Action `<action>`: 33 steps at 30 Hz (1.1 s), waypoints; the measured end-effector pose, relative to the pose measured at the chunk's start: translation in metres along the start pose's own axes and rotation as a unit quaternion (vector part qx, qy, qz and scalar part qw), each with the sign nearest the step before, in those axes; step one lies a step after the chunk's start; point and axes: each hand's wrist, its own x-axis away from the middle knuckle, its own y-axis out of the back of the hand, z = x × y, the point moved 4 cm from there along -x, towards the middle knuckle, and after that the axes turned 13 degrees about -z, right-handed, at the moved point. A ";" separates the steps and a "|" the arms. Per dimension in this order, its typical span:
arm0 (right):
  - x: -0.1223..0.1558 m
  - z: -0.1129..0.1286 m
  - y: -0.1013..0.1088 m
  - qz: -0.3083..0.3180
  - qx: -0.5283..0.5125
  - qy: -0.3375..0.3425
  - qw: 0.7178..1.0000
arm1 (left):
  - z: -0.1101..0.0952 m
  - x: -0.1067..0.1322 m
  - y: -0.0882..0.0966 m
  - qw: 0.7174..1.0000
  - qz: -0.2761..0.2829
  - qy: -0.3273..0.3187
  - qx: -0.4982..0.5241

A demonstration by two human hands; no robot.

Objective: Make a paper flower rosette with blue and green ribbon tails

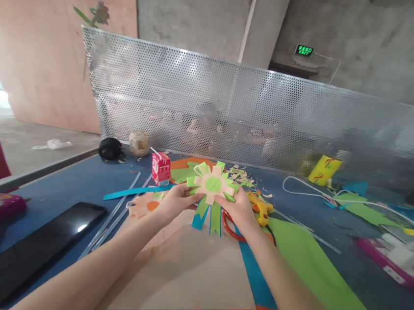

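Between my two hands is a paper rosette (213, 184) with green and cream loops, a green centre and green and blue tails hanging down. My left hand (176, 202) pinches its left edge, and my right hand (239, 206) grips the right edge. Below it lies a large cream sheet (187, 271). A second cream paper flower (146, 204) with an orange centre rests beside my left hand. Near my right hand are a yellow glue gun (261, 209) and red scissor handles (231, 229), partly hidden by the hand.
A red drink carton (160, 168), clear glue sticks (111, 219) and a black phone (30, 250) lie to the left. Green paper (316, 270), a yellow roll (324, 170) and a purple power strip (388, 263) are on the right. A perforated metal screen (184, 93) stands behind.
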 end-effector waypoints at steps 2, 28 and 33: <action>0.000 0.000 0.000 -0.004 0.005 0.003 1.000 | 0.000 0.000 0.000 1.000 0.000 0.000 -0.006; 0.000 -0.001 0.001 0.030 -0.015 -0.026 0.999 | -0.005 0.001 0.001 1.000 -0.007 -0.003 -0.010; -0.004 -0.007 0.003 0.004 -0.064 -0.028 0.998 | -0.001 0.005 0.002 0.998 -0.007 0.061 0.026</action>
